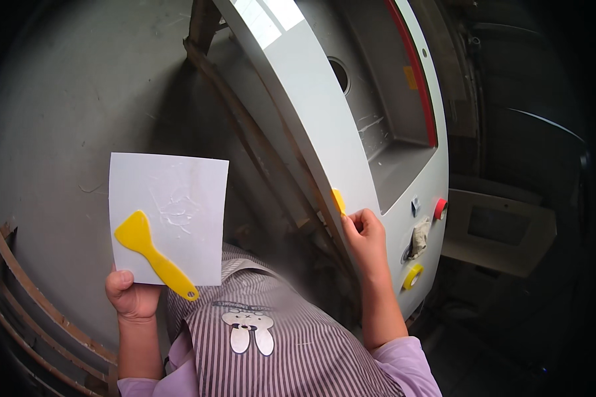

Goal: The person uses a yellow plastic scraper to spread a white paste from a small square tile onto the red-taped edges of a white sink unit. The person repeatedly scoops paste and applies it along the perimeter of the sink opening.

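My left hand (134,298) grips a white rectangular board (198,248) by its lower left corner, thumb on top and the other fingers hidden underneath. Across the board lies a yellow plastic scraper (153,257), its wide blade up and its holed handle reaching past the lower edge. White paste (179,213) is smeared at the board's middle. My right hand (365,231) pinches a small yellow scraper (338,200) against the near left edge of a large pale grey panel (331,132). The panel has a deep recess with a round hole.
On the panel's near end sit a red tape roll (441,209), a yellow tape roll (412,276) and a crumpled cloth (419,238). A brown frame (245,126) stands under the panel. Slatted brown bars (40,298) are at lower left. Another pale panel (496,228) lies at right.
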`<act>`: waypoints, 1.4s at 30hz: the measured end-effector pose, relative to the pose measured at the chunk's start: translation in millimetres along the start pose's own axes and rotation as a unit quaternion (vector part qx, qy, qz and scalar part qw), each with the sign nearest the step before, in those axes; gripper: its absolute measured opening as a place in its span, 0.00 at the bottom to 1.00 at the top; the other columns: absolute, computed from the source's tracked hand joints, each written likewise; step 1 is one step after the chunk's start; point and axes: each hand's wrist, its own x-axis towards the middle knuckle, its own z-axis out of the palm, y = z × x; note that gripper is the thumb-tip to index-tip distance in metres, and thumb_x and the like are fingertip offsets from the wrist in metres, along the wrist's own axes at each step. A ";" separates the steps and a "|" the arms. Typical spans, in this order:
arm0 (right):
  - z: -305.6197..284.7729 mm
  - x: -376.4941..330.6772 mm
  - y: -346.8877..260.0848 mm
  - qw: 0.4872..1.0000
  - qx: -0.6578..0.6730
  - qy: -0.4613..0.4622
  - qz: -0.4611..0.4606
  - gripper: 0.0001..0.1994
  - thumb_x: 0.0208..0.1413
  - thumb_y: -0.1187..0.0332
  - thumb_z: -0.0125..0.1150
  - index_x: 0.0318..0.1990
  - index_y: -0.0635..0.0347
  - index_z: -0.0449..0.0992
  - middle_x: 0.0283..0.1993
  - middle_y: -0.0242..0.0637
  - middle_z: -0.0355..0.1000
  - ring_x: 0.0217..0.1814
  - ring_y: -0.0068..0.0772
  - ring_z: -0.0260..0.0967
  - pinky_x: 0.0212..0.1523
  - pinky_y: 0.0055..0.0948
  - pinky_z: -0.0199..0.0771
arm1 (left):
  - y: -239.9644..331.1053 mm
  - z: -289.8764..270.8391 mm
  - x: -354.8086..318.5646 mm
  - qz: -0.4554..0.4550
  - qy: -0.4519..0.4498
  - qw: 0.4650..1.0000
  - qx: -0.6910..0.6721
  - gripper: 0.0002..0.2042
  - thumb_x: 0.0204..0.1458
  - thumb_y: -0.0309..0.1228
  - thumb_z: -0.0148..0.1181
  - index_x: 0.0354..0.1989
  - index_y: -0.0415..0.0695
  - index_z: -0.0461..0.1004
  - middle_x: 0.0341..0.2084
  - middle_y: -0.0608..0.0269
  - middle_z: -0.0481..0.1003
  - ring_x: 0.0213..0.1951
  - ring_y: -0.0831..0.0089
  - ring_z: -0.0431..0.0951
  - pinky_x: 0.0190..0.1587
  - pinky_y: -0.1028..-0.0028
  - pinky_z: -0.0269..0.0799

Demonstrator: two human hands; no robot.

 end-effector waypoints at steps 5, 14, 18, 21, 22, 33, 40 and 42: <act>0.0 1.9 -29.4 0.998 0.036 0.003 -0.048 0.09 0.58 0.69 0.62 0.29 0.65 0.71 0.21 0.29 0.69 0.23 0.16 0.62 0.26 0.21 0.65 | 2.2 -0.5 -1.1 0.005 0.013 1.000 0.005 0.40 0.35 0.29 0.57 0.65 0.36 0.57 0.58 0.52 0.67 0.60 0.55 0.68 0.65 0.58 0.62; 11.1 18.9 -14.9 0.999 -0.042 0.005 -0.020 0.11 0.57 0.67 0.63 0.29 0.65 0.72 0.23 0.34 0.71 0.24 0.22 0.65 0.28 0.25 0.67 | 7.1 3.5 -6.7 -0.001 -0.021 1.000 -0.001 0.39 0.37 0.28 0.57 0.65 0.39 0.57 0.59 0.52 0.67 0.60 0.55 0.68 0.65 0.54 0.62; -3.6 0.1 0.6 0.996 -0.082 -0.016 0.012 0.11 0.56 0.67 0.64 0.28 0.64 0.71 0.22 0.35 0.71 0.23 0.23 0.67 0.27 0.26 0.68 | 10.3 7.0 -9.3 0.002 -0.018 1.000 -0.006 0.39 0.37 0.29 0.57 0.65 0.40 0.58 0.59 0.53 0.67 0.60 0.55 0.68 0.65 0.54 0.62; -18.0 -19.3 5.2 1.000 0.011 -0.026 0.006 0.10 0.57 0.68 0.63 0.28 0.64 0.71 0.21 0.30 0.70 0.24 0.19 0.66 0.27 0.23 0.67 | 12.2 11.0 -10.2 0.007 -0.023 1.000 -0.005 0.39 0.36 0.29 0.57 0.65 0.39 0.58 0.59 0.53 0.67 0.59 0.55 0.68 0.64 0.56 0.62; -23.5 -26.8 0.3 0.995 0.076 -0.055 0.026 0.08 0.60 0.70 0.59 0.31 0.63 0.70 0.24 0.28 0.69 0.26 0.17 0.66 0.29 0.21 0.68 | 12.8 13.4 -10.0 0.010 -0.021 1.000 -0.002 0.39 0.36 0.30 0.57 0.64 0.37 0.59 0.58 0.53 0.68 0.59 0.56 0.68 0.64 0.57 0.63; 12.3 -102.1 -45.4 0.971 0.005 -0.231 -0.061 0.10 0.61 0.67 0.57 0.39 0.66 0.70 0.30 0.43 0.70 0.30 0.31 0.69 0.34 0.29 0.69 | 14.6 17.8 -12.6 0.001 -0.065 0.998 -0.013 0.34 0.36 0.28 0.57 0.60 0.34 0.64 0.54 0.53 0.71 0.57 0.58 0.70 0.63 0.61 0.62; 12.8 -109.2 -58.9 0.971 0.035 -0.229 -0.057 0.12 0.56 0.65 0.63 0.35 0.66 0.71 0.25 0.37 0.66 0.26 0.24 0.62 0.30 0.26 0.66 | 19.2 23.6 -20.3 0.018 -0.091 0.996 -0.019 0.35 0.37 0.29 0.57 0.60 0.35 0.63 0.55 0.53 0.70 0.57 0.57 0.70 0.64 0.60 0.61; 11.8 -110.5 -56.9 0.968 0.043 -0.237 -0.071 0.13 0.55 0.65 0.64 0.32 0.66 0.69 0.25 0.36 0.64 0.25 0.24 0.60 0.29 0.26 0.64 | 19.7 24.5 -27.9 0.025 -0.090 0.995 -0.018 0.35 0.37 0.29 0.58 0.61 0.35 0.62 0.55 0.53 0.70 0.57 0.56 0.70 0.64 0.59 0.62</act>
